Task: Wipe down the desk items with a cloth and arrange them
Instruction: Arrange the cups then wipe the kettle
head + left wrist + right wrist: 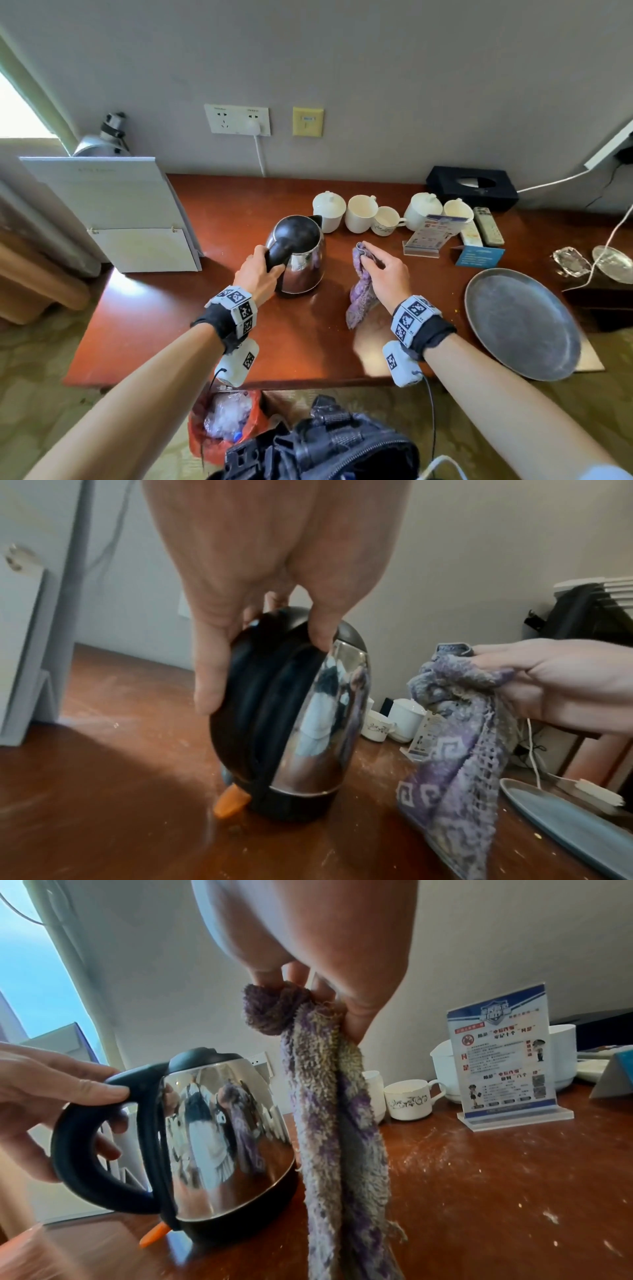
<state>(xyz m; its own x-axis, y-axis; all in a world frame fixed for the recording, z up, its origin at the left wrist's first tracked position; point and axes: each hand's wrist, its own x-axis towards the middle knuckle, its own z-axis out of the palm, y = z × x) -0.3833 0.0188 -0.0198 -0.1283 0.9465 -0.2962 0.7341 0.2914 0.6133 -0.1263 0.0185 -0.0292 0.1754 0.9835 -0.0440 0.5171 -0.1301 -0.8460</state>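
Observation:
A steel kettle (301,263) with a black lid and handle stands on the brown desk (164,325), left of centre. My left hand (262,270) grips its black handle (103,1145); in the left wrist view the fingers (209,674) curl round it. An orange switch (229,802) sticks out at the kettle's base. My right hand (383,270) pinches a purple patterned cloth (361,291) to the right of the kettle; the cloth (339,1123) hangs down from the fingers, apart from the kettle (219,1137).
Several white cups (361,214) line the back of the desk, beside a leaflet stand (431,236), remotes (488,226) and a black tissue box (472,188). A grey round tray (522,322) overhangs the right front edge. A white folder (113,212) leans at left. A bin (226,421) sits below.

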